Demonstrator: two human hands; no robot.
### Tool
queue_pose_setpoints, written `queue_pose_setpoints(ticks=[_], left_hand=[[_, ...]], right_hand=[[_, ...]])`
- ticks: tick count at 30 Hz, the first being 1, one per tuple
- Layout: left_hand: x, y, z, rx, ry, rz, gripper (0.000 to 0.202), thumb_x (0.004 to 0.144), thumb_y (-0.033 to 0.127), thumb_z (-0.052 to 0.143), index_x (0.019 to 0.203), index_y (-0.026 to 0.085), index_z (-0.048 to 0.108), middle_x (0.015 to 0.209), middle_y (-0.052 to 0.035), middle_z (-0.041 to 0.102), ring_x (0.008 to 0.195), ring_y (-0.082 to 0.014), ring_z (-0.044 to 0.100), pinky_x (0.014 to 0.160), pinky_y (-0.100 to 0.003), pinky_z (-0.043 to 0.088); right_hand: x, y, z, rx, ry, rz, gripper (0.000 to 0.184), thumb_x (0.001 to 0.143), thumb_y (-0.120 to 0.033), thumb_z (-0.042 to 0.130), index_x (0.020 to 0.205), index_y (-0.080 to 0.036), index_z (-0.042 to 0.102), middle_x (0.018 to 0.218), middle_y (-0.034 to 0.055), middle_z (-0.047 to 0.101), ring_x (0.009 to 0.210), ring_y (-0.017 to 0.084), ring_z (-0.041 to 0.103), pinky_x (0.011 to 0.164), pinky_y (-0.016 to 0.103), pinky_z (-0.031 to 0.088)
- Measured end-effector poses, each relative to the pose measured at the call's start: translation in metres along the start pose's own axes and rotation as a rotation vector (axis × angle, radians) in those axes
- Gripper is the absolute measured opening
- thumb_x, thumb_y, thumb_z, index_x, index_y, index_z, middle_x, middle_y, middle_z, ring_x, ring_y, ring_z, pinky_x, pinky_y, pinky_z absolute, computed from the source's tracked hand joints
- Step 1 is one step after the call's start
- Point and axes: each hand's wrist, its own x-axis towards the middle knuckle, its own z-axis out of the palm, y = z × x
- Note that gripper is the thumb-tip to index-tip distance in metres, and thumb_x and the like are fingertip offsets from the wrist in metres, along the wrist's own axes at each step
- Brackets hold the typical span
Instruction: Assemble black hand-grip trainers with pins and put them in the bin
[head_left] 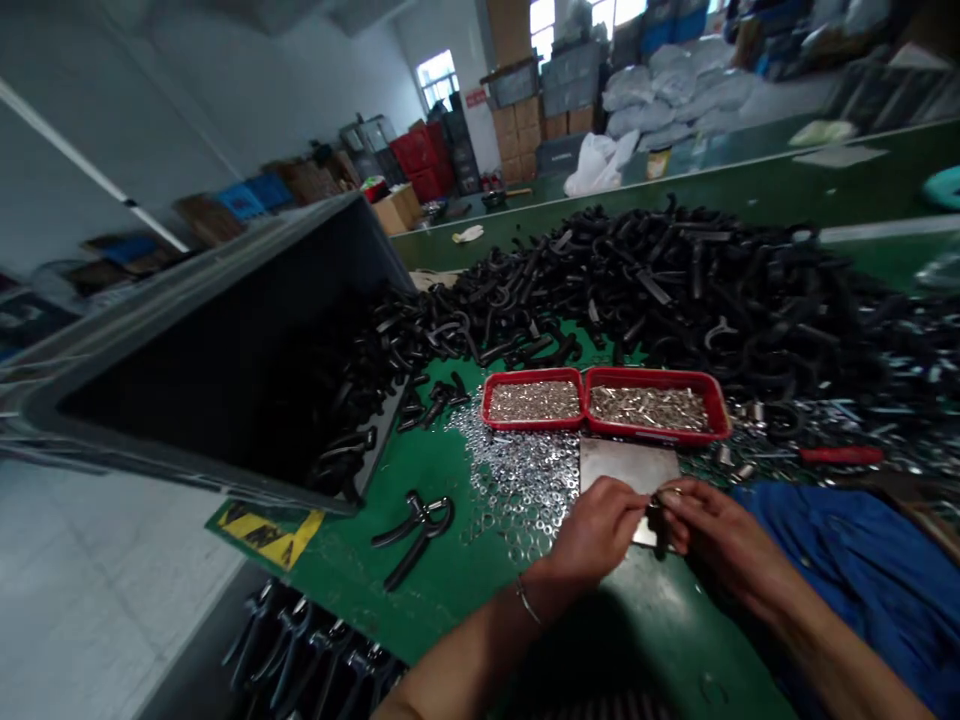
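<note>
My left hand point(596, 530), with a thin bracelet at the wrist, and my right hand point(720, 535) meet above a steel plate point(628, 465). Their fingertips pinch a small dark part point(658, 520) with a glint of metal at its top; its exact form is hidden by my fingers. Just beyond the plate stands a red two-compartment tray point(606, 403) holding small silvery metal pieces. Loose silver washers point(517, 480) lie spread to the left of my left hand. A black assembled clamp-like part point(415, 535) rests on the green work surface point(480, 610) further left.
A large heap of black curved parts point(660, 290) fills the bench behind the tray. A big grey bin point(210, 370) tilts at the left, with more black parts below the bench edge point(307, 660). A red-handled tool point(841, 455) and blue cloth point(847, 570) lie right.
</note>
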Motion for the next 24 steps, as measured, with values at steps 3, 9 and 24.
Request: queue_pose_setpoints(ticks=[3,9,24], left_hand=[[0.001,0.000,-0.020,0.291,-0.046,0.143,0.024,0.097,0.025,0.050,0.116,0.019,0.064,0.107,-0.0086,0.067,0.107,-0.0199,0.061,0.095,-0.034,0.052],[0.020,-0.010,-0.169,0.758,0.204,-0.200,0.024,0.097,0.017,0.043,0.111,0.012,0.062,0.114,-0.0102,0.065,0.108,-0.0200,0.060,0.101,-0.034,0.046],[0.058,-0.091,-0.265,0.641,0.507,-0.411,0.051,0.078,0.031,0.065,0.124,0.014,0.050,0.106,-0.0099,0.064,0.096,-0.0268,0.063,0.087,-0.042,0.052]], right_hand=[[0.004,-0.017,-0.002,-0.384,0.021,-0.157,0.039,0.080,-0.052,0.073,0.103,-0.022,0.064,0.067,0.0003,0.063,0.062,0.018,0.061,0.060,0.029,0.050],[-0.006,-0.042,-0.028,-0.955,0.045,-0.417,0.032,0.087,-0.052,0.063,0.107,-0.027,0.067,0.106,0.0077,0.072,0.093,0.028,0.069,0.080,0.037,0.054],[-0.019,-0.004,-0.031,-0.370,0.245,-0.301,0.032,0.086,-0.046,0.068,0.103,-0.021,0.058,0.089,0.0038,0.071,0.080,0.019,0.069,0.079,0.035,0.055]])
